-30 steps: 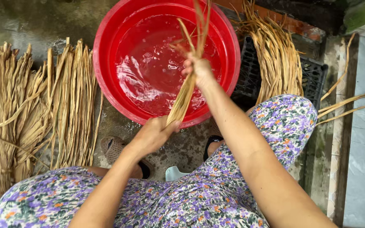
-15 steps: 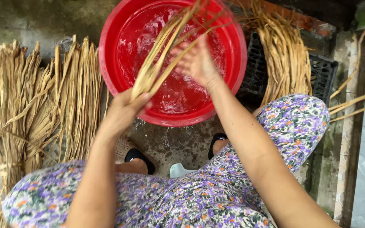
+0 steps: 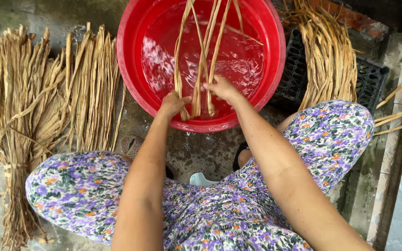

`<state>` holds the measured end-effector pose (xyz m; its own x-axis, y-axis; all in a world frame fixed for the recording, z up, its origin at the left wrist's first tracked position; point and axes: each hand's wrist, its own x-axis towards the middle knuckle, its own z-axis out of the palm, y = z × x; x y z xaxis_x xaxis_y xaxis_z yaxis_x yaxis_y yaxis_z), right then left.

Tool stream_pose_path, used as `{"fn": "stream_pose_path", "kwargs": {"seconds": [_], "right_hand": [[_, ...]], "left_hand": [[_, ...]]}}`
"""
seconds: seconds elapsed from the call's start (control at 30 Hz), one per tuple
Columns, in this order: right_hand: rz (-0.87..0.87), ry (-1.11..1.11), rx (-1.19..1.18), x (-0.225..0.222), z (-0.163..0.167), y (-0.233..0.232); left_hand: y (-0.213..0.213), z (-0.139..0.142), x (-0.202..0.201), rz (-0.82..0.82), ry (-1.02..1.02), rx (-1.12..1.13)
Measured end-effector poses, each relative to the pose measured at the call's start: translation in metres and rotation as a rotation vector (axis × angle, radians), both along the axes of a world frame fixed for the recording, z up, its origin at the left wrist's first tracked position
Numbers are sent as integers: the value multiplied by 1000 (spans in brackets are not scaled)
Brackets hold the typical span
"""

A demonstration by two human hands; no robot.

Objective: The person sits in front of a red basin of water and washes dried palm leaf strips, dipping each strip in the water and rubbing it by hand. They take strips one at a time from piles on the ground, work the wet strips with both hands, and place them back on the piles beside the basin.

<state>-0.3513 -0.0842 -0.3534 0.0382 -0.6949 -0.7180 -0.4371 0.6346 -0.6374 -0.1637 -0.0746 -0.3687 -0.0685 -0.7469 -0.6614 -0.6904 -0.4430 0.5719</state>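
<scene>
The wet straw strips (image 3: 204,56) stand over the red basin (image 3: 133,69), their lower ends gathered at the basin's near rim and their upper ends fanning out toward its far rim. The left hand (image 3: 173,103) is closed around the lower ends of the left-hand strips. The right hand (image 3: 222,89), just beside it, pinches the neighbouring strips between curled fingers. Water fills the basin. Dry straw bundles (image 3: 47,107) lie on the concrete floor (image 3: 210,153) left of the basin. Another bundle (image 3: 329,60) rests on a black crate (image 3: 373,76) to its right.
</scene>
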Motion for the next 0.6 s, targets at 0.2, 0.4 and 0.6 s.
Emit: {"fn": "stream_pose_path", "kwargs": {"seconds": [0.2, 0.4, 0.6], "right_hand": [[-233, 200, 11, -19, -24, 6], [-556, -69, 200, 40, -25, 18], [-391, -198, -311, 97, -6, 35]], "left_hand": [[-5, -1, -8, 166, 6, 136], [-1, -12, -40, 493, 417, 441], [-10, -33, -51, 843, 1034, 193]]}}
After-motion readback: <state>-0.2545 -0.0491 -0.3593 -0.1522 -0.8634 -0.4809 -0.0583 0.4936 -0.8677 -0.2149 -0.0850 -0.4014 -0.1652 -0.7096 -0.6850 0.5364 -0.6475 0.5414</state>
